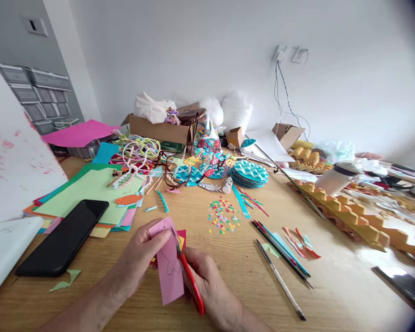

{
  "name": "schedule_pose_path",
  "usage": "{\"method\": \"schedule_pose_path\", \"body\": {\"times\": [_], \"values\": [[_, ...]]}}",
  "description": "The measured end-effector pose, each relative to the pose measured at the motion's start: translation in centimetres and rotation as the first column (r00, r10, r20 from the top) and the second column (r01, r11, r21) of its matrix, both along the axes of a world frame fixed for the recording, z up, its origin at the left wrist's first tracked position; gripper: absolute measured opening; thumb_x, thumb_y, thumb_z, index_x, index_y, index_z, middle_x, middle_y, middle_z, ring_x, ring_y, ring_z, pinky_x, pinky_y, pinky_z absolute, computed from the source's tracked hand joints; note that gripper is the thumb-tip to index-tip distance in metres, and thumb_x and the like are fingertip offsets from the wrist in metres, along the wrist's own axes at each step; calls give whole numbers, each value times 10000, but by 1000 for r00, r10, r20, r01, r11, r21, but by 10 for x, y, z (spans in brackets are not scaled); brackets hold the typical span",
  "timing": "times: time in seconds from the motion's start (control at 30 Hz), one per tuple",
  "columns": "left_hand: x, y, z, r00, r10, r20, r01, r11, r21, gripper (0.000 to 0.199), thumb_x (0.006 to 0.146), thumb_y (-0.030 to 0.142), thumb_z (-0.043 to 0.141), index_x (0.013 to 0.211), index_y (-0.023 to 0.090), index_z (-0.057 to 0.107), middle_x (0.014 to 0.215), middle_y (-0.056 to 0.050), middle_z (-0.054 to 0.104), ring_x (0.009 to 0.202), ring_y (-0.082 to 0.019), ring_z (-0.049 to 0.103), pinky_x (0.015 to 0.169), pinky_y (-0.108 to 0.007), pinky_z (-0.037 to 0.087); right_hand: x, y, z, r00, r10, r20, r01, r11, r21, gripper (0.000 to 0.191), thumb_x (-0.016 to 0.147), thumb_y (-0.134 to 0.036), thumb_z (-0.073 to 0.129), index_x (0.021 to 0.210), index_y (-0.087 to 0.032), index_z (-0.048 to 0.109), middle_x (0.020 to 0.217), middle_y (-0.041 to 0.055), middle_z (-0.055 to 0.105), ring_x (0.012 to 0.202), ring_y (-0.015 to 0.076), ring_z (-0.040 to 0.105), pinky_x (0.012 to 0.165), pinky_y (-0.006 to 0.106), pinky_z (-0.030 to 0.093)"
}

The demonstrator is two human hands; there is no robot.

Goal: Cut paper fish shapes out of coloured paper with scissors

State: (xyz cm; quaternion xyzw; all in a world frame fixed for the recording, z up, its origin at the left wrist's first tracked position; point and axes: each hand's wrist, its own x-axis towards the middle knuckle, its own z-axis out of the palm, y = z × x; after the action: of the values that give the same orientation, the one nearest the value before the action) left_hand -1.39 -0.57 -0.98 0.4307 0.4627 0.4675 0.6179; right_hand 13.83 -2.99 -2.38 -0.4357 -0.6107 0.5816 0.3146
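Observation:
My left hand (141, 249) pinches a strip of pink paper (171, 281) near its top, thumb in front. A fish outline is drawn on the strip in dark line. Behind it, partly hidden, is a red and yellow piece of paper (182, 237); I cannot tell which hand supports it. My right hand (207, 276) is closed on red-handled scissors (192, 283), whose blades point up and meet the right edge of the pink paper. Some fingers of both hands are hidden behind the paper and the handles.
Left lie a black phone (62, 237) and stacked coloured paper (86, 189) with an orange paper fish (128, 199). Ahead are confetti dots (224, 214) and blue wavy discs (249, 174). Pencils (280, 249), a paintbrush (280, 279) and yellow egg cartons (352, 214) lie to the right.

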Motion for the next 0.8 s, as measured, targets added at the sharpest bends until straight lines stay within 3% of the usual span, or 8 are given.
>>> {"method": "schedule_pose_path", "body": {"times": [0.33,0.8], "values": [[2,-2,8,997,-11,-78,11,1000,10,195,736,350,603,620,219,518,521,59,465,480,-123,427,479,-214,341,1,-1,-5,998,11,-68,-12,1000,-20,413,873,-515,489,658,-166,441,571,-34,450,477,71,404,432,169,319],[1,-3,4,997,-11,-70,12,1000,6,198,749,363,592,629,222,522,560,61,463,515,-126,429,501,-208,341,0,-1,-7,996,3,-90,-10,997,-78,473,863,-596,450,735,-147,520,575,-30,449,459,69,401,420,169,324]]}}
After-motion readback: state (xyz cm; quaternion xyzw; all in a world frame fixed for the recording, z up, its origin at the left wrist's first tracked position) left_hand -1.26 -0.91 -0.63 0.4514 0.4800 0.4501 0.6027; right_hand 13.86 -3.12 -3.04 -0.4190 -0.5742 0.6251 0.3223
